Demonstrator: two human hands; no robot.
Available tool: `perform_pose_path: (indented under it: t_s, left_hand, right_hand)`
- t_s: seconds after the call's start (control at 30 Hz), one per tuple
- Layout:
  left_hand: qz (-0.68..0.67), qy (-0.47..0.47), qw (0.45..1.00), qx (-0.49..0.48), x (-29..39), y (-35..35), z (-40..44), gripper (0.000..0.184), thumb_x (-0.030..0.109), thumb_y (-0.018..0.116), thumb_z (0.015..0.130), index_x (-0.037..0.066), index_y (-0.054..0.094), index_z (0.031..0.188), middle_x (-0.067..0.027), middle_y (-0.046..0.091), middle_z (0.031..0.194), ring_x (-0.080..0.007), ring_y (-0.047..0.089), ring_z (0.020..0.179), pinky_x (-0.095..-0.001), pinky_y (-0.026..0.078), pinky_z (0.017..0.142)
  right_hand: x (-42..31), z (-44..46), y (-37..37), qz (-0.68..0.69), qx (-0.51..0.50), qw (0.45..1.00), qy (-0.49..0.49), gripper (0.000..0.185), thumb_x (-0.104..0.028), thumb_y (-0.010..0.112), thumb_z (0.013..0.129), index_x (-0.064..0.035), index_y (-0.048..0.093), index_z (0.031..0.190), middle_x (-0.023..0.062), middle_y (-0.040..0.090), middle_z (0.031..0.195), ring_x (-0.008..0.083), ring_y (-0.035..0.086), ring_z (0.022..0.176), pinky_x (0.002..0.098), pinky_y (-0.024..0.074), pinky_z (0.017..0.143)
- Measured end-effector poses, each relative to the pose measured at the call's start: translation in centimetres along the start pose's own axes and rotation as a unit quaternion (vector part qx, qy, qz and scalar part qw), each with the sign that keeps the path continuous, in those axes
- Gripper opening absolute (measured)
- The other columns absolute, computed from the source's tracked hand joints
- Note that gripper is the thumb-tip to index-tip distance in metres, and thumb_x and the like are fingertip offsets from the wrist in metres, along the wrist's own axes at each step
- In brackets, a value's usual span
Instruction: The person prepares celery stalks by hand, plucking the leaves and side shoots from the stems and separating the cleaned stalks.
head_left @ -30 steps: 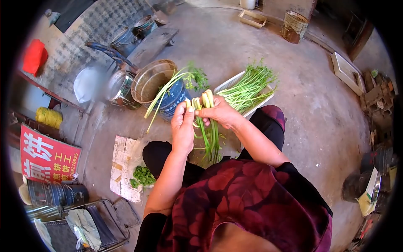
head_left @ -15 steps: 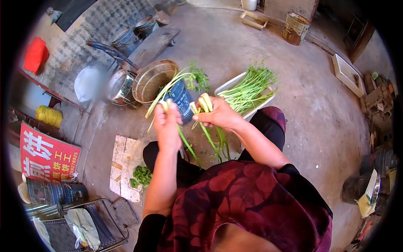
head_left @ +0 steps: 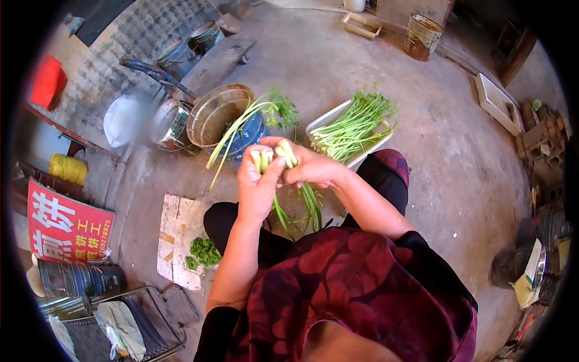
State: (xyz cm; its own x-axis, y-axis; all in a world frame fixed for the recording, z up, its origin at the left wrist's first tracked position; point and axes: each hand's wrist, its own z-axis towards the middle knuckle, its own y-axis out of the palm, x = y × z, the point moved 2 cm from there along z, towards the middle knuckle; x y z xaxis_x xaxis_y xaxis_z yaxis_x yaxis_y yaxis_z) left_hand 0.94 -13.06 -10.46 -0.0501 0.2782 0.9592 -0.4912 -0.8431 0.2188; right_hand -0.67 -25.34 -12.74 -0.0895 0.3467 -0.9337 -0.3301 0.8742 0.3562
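My left hand (head_left: pixel 256 184) is closed around celery stalks, their pale cut ends (head_left: pixel 261 160) poking up above the fingers. Pressed close beside it, my right hand (head_left: pixel 310 168) grips more celery (head_left: pixel 287 154) by the base. Green stems (head_left: pixel 312 208) hang down below both hands towards my lap. Just beyond them, a few leafy celery stalks (head_left: pixel 247 114) lie across the rim of a blue bucket (head_left: pixel 248 140). To the right stands a white plastic basket (head_left: pixel 315 125) heaped with celery (head_left: pixel 356 125).
A large brown bucket (head_left: pixel 202 123) and a metal pail (head_left: pixel 169 123) stand left of the blue bucket. Picked leaves (head_left: pixel 204 253) lie by a flattened board (head_left: pixel 175 232) on the floor. A red sign (head_left: pixel 66 223) leans at left; a rusty bucket (head_left: pixel 422 39) is farther off.
My hands have come together; the left moved right and the right shifted slightly left, so the two celery bunches now sit side by side.
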Motion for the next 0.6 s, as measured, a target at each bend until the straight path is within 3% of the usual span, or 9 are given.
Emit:
perform_pose_path:
  t_s: [0.07, 0.27, 0.4, 0.43, 0.53, 0.57, 0.6]
  left_hand:
    - [0.06, 0.003, 0.998, -0.018, 0.1, 0.5, 0.0, 0.013, 0.008, 0.059, 0.079, 0.005, 0.05, 0.088, 0.0011, 0.051, 0.076, -0.0052, 0.047, 0.06, -0.0194, 0.041, 0.052]
    - [-0.007, -0.054, 0.997, 0.062, -0.4, -0.9, 0.3, 0.008, 0.004, 0.057, 0.079, 0.003, 0.053, 0.086, -0.0003, 0.055, 0.075, -0.007, 0.051, 0.063, -0.02, 0.043, 0.052]
    - [-0.018, -0.034, 0.994, 0.098, -0.7, -1.4, 0.4, 0.007, 0.006, 0.059, 0.079, 0.006, 0.052, 0.081, 0.0013, 0.053, 0.073, -0.0058, 0.05, 0.062, -0.0199, 0.042, 0.053]
    - [0.005, -0.023, 0.994, 0.111, -0.7, -1.7, 0.4, 0.009, 0.008, 0.06, 0.079, 0.007, 0.052, 0.08, 0.0031, 0.051, 0.071, -0.0041, 0.046, 0.06, -0.018, 0.038, 0.052]
    - [0.013, -0.013, 0.992, 0.126, 0.1, -1.8, 0.6, 0.01, 0.011, 0.061, 0.079, 0.008, 0.051, 0.081, 0.0045, 0.05, 0.07, -0.0026, 0.043, 0.058, -0.0165, 0.034, 0.05]
    - [0.052, 0.014, 0.99, 0.127, 0.1, -2.0, 0.8, 0.014, 0.021, 0.059, 0.081, 0.009, 0.051, 0.084, 0.003, 0.051, 0.065, -0.003, 0.042, 0.048, -0.0162, 0.033, 0.042]
    - [0.055, 0.006, 0.99, 0.126, 0.2, -1.9, 0.8, 0.014, 0.021, 0.059, 0.081, 0.009, 0.051, 0.084, 0.0029, 0.051, 0.065, -0.003, 0.042, 0.048, -0.016, 0.032, 0.042]
  right_hand:
    - [0.0, 0.0, 0.4, -0.029, -0.013, 0.999, 0.004, 0.077, 0.0, 0.054, 0.061, -0.0053, 0.021, 0.131, 0.007, 0.048, 0.097, 0.0098, 0.051, 0.071, 0.0198, 0.038, 0.046]
    - [0.1, 0.1, 0.6, 0.025, -0.001, 0.999, -0.047, 0.075, -0.003, 0.062, 0.069, -0.0045, 0.019, 0.131, 0.008, 0.049, 0.103, 0.0105, 0.052, 0.076, 0.0203, 0.0408, 0.056]
    - [1.1, 0.3, 0.0, 0.025, 0.038, 0.997, -0.056, 0.042, -0.007, 0.06, 0.077, -0.0025, 0.044, 0.116, 0.0031, 0.056, 0.092, 0.0087, 0.051, 0.078, 0.0222, 0.0419, 0.063]
    - [1.4, 0.4, 0.0, 0.032, 0.037, 0.994, -0.102, 0.025, -0.01, 0.058, 0.08, -0.0036, 0.053, 0.104, 0.0015, 0.057, 0.088, 0.0078, 0.051, 0.08, 0.0223, 0.0423, 0.064]
    - [1.0, 0.4, -0.5, 0.028, 0.117, 0.986, -0.115, 0.018, -0.01, 0.056, 0.08, -0.005, 0.053, 0.097, 0.0017, 0.057, 0.087, 0.0079, 0.051, 0.078, 0.0215, 0.042, 0.064]
    - [0.5, 0.0, -0.7, 0.051, 0.169, 0.98, -0.092, 0.008, -0.01, 0.055, 0.081, -0.0061, 0.053, 0.087, 0.0015, 0.057, 0.086, 0.0076, 0.051, 0.076, 0.0208, 0.0412, 0.063]
    - [0.1, -0.2, -1.0, 0.042, 0.195, 0.977, -0.079, 0.007, -0.011, 0.056, 0.08, -0.0066, 0.052, 0.084, 0.0006, 0.056, 0.081, 0.0074, 0.051, 0.071, 0.0194, 0.0405, 0.059]
